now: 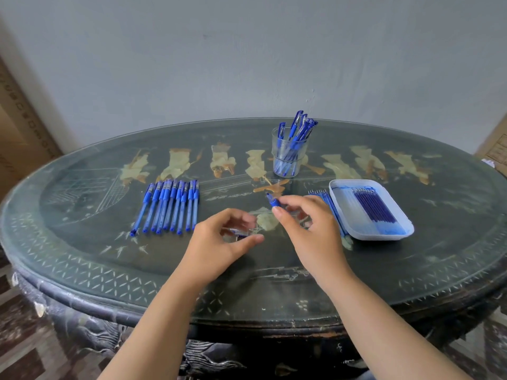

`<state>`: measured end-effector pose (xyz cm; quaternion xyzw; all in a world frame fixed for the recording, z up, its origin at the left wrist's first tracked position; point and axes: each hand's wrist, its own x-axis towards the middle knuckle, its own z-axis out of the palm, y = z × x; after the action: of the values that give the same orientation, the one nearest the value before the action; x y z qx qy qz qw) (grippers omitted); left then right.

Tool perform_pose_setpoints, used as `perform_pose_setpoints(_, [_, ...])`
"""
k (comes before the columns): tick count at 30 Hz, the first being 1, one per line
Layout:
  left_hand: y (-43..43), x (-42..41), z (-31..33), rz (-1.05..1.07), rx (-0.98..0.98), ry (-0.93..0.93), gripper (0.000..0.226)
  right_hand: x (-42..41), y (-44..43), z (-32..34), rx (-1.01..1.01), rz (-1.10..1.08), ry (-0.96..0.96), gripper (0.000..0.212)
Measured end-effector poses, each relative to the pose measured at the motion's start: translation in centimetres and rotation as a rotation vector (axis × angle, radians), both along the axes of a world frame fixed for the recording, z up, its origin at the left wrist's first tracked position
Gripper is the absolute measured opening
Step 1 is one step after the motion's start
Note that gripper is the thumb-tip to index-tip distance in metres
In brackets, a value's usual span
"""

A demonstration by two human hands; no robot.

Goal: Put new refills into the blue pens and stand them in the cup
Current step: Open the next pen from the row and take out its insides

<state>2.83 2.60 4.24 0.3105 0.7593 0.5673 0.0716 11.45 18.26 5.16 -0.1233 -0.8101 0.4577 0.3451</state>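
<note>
My right hand [307, 229] has its grip closed on a blue pen part [274, 201] above the worktop [82, 242], and my left hand [227, 237] pinches a clear barrel piece [238, 232] just beside it. Pens [170, 207] lie in a row to the left, the refill tray [370, 209] sits right, and the cup [289, 154] of pens stands far behind

- The right hand [307, 226] covers most of a blue pen part [274, 202]; only its tip pokes out toward 11 o'clock.
- The piece inside the left hand [227, 237] is motion-blurred, unidentifiable.
- Loose refills [326, 197] are partly hidden behind the tray [381, 235].
- Both forearms run off at 6 o'clock.
</note>
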Motion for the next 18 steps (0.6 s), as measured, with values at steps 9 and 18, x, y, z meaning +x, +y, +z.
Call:
perform_pose_setpoints(9, [0.6,0.7,0.5,-0.092,0.088,-0.145,0.017,0.8,-1.5,2.4,-0.450,0.205,-0.005,0.012])
perform_pose_setpoints(18, [0.1,0.7,0.9,-0.134,0.012,-0.139,0.016,1.5,0.2,4.1,-0.600,0.164,0.091,0.011])
